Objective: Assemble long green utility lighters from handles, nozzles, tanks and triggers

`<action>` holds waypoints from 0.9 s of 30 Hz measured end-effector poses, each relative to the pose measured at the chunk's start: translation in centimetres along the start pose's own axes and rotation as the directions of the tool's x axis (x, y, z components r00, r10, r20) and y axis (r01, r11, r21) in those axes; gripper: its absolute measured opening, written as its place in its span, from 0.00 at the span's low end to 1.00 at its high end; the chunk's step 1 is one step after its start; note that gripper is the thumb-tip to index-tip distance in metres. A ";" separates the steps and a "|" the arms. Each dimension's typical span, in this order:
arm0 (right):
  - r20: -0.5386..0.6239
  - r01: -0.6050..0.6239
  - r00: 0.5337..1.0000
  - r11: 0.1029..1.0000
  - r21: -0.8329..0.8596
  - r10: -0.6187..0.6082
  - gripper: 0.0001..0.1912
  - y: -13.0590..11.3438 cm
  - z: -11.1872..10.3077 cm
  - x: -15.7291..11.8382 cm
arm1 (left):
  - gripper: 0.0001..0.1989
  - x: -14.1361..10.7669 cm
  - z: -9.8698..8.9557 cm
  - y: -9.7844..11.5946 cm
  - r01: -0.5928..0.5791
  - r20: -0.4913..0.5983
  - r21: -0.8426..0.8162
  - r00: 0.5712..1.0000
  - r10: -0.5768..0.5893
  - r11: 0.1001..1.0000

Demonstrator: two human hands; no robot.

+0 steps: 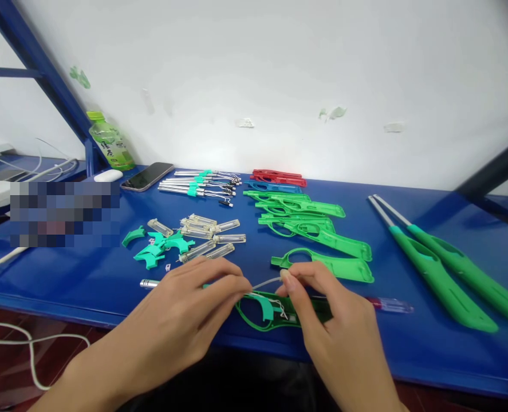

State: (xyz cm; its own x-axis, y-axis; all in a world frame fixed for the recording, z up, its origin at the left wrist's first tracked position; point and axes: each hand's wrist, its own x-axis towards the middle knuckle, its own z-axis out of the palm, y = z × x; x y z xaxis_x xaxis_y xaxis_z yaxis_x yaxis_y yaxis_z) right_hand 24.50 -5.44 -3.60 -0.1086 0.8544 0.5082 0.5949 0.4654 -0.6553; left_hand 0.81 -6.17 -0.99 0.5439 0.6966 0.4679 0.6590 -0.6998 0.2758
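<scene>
A thin whitish tube (pixel 266 282) runs between my two hands above a green lighter half-shell (pixel 254 326) at the table's front. My left hand (pixel 189 309) has its fingertips pinched at the tube's left end. Thumb and forefinger of my right hand (pixel 339 323) pinch its right end. Inside the shell sit a teal trigger (pixel 267 309) and white wire (pixel 282 308). A metal lighter rod (pixel 149 283) sticks out left of my left hand. Part of the shell is hidden beneath both hands. A screwdriver with a clear handle (pixel 393 305) lies to the right, partly behind my right hand.
Behind my hands lie loose teal triggers (pixel 150 252), clear fuel tanks (pixel 202 229), metal rods with wires (pixel 193 186), green half-shells (pixel 335 243) and red half-shells (pixel 277 176). Two assembled lighters (pixel 442 274) rest at right. A phone (pixel 148 176) and bottle (pixel 111 143) are back left.
</scene>
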 end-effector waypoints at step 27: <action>-0.146 0.095 0.983 0.991 -0.089 -0.107 0.06 0.2 0.1 -0.4 | 0.12 -0.5 -1.1 -2.4 0.150 0.184 -0.076 0.974 -0.134 0.986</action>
State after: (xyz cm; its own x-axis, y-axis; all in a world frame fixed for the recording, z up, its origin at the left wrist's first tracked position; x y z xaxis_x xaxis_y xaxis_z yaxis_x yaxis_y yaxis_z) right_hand 24.56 -5.65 -4.02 -0.0542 0.7564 0.6518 0.6504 0.5221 -0.5517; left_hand -1.63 -5.02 -1.03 0.5370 0.8013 0.2638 0.6920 -0.5973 0.4055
